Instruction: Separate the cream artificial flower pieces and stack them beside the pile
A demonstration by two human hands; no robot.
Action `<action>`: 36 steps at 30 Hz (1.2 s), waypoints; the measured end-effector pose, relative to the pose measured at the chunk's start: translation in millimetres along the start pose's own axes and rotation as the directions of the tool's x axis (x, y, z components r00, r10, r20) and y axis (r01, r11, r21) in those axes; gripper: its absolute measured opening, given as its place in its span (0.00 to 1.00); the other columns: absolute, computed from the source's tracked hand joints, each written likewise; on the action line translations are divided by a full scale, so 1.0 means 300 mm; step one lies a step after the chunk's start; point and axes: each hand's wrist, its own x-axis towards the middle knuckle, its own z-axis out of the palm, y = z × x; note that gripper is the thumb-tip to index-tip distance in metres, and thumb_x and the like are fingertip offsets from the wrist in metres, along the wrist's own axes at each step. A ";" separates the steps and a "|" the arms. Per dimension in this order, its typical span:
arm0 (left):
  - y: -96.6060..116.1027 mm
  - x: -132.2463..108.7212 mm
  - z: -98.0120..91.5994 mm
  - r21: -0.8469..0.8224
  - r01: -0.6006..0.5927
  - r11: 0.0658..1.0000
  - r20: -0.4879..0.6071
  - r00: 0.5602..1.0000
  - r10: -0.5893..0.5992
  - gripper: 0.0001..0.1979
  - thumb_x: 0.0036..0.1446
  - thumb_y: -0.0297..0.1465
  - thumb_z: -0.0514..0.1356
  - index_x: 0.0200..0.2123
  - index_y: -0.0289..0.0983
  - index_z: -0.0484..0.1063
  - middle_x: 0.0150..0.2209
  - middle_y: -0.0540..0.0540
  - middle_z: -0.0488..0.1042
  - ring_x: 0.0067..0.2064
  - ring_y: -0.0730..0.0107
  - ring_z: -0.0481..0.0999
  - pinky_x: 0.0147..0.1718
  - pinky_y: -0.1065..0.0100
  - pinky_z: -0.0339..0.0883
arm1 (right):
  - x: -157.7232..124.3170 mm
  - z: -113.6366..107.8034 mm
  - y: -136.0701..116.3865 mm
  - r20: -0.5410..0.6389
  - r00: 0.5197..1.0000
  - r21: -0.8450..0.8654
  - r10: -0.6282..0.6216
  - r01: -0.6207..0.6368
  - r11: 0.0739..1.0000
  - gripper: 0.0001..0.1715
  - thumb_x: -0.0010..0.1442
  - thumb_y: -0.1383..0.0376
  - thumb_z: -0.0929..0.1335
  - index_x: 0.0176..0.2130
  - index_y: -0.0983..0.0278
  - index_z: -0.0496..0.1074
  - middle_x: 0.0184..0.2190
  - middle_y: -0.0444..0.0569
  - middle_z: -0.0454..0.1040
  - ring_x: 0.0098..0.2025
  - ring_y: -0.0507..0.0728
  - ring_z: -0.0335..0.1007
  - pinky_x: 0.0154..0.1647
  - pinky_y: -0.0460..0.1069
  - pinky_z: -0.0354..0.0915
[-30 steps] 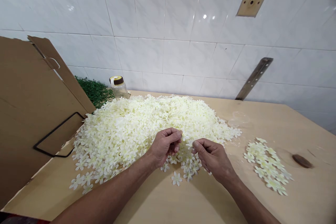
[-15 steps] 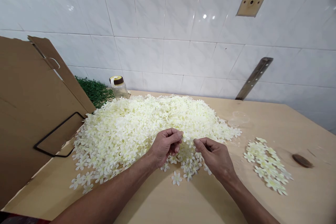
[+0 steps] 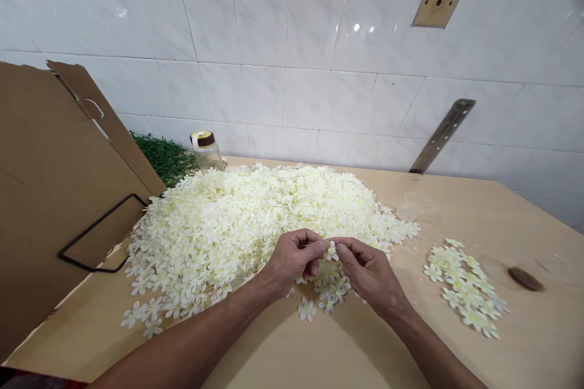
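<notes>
A big heap of cream fabric flowers (image 3: 255,219) covers the middle of the wooden table (image 3: 319,352). My left hand (image 3: 292,258) and my right hand (image 3: 369,273) meet at the heap's near edge. Both pinch one small cream flower (image 3: 331,250) between their fingertips, just above the loose flowers there. A smaller flat group of flowers (image 3: 465,289) lies apart on the table to the right of my right hand. One single flower (image 3: 307,309) lies on the table below my hands.
A brown cardboard sheet (image 3: 50,194) with a black wire handle leans at the left. Behind the heap stand a clear jar with a brown lid (image 3: 206,151) and green artificial grass (image 3: 166,158). A clear plastic lid (image 3: 417,205) lies at the back right. White tiled wall behind.
My hands have come together: the gap between the fingertips closed, and both now pinch one flower lifted slightly from the heap's edge.
</notes>
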 end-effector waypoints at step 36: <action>-0.002 -0.009 0.009 -0.012 0.027 1.000 0.046 0.999 -0.027 0.16 0.54 0.42 0.66 0.30 0.34 0.71 0.19 0.52 0.67 0.18 0.77 0.65 0.15 0.75 0.56 | 0.006 0.001 0.017 0.078 0.993 0.052 0.091 -0.095 0.994 0.26 0.61 0.46 0.68 0.24 0.63 0.64 0.12 0.36 0.54 0.12 0.45 0.47 0.13 0.43 0.45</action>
